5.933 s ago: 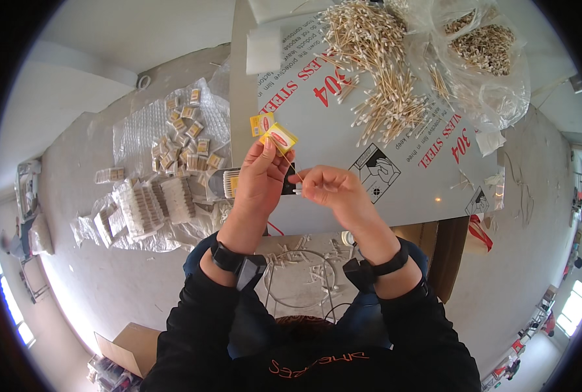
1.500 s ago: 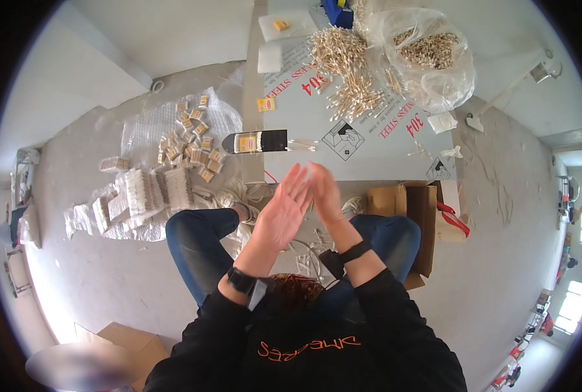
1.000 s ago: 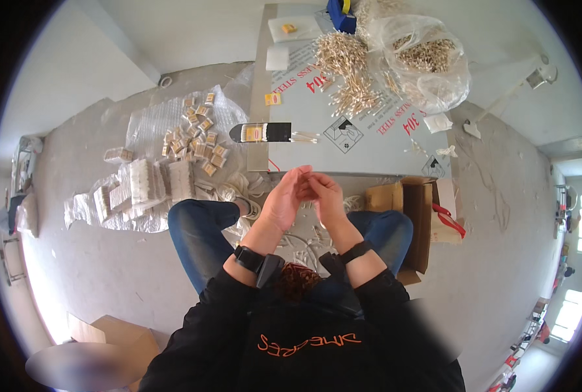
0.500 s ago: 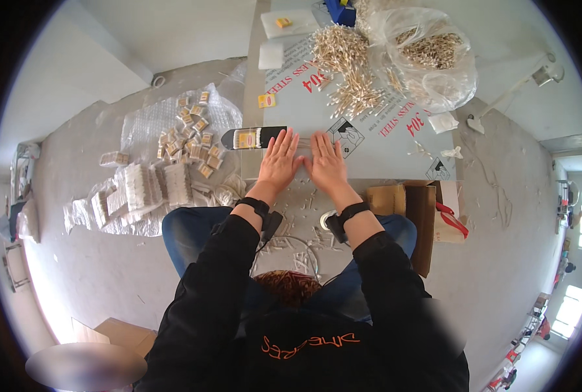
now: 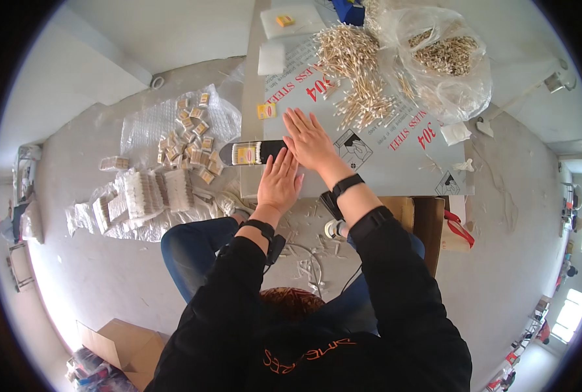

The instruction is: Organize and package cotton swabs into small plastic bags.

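Note:
My left hand (image 5: 280, 184) lies palm down at the table's near edge. Its straight fingers reach the right end of a flat black strip (image 5: 272, 149). Just above and to the right, my right hand (image 5: 312, 141) is stretched out flat, fingers pointing up and left, its heel close to the left fingertips. Neither hand shows anything held, though what is under the palms is hidden. On the strip's left part sits a pack of cotton swabs (image 5: 246, 153) with a yellow label. A small yellow card (image 5: 267, 111) lies on the table above it.
A heap of loose cotton swabs (image 5: 353, 55) and a clear plastic bag of swabs (image 5: 444, 55) occupy the table's far side. On the floor at left, bubble wrap (image 5: 137, 121) carries small swab packs (image 5: 189, 140) and white stacks (image 5: 144, 195). A cardboard box (image 5: 428, 228) stands below the table's right edge.
My right hand has moved up and left, from beside my left hand to above it, and turned leftward. The left hand has shifted slightly toward me. The swab pack remains on the strip.

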{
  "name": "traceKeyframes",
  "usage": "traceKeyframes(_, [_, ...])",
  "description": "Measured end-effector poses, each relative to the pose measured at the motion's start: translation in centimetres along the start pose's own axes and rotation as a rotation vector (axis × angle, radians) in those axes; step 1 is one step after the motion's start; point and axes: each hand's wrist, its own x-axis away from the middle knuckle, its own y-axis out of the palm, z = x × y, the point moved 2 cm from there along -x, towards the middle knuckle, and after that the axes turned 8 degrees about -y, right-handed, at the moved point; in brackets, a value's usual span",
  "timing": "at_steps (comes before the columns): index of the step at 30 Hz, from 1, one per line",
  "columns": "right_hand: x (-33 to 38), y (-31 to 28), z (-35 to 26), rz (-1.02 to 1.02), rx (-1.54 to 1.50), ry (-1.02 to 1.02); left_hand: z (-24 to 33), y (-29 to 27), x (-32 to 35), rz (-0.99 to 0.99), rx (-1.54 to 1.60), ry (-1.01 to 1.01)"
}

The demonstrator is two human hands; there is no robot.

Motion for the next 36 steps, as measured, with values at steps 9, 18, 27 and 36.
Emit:
traceKeyframes(9, [-4.4, 2.4, 2.6, -0.044, 0.091, 0.009, -0.1, -0.7, 0.0, 0.037, 0.056, 0.01])
traceKeyframes(18, [-7.1, 2.0, 5.4, -0.085, 0.131, 0.333, 0.4, -0.9, 0.1, 0.006, 0.072, 0.01])
traceKeyframes(27, [-0.1, 1.0, 2.7, -0.07, 0.141, 0.238, -0.1, -0.6, 0.2, 0.0, 0.039, -0.012])
traceKeyframes(36, [9.5, -1.5, -1.4, -0.056, 0.116, 0.273, -0.1, 0.1, 0.0, 0.023, 0.053, -0.005])
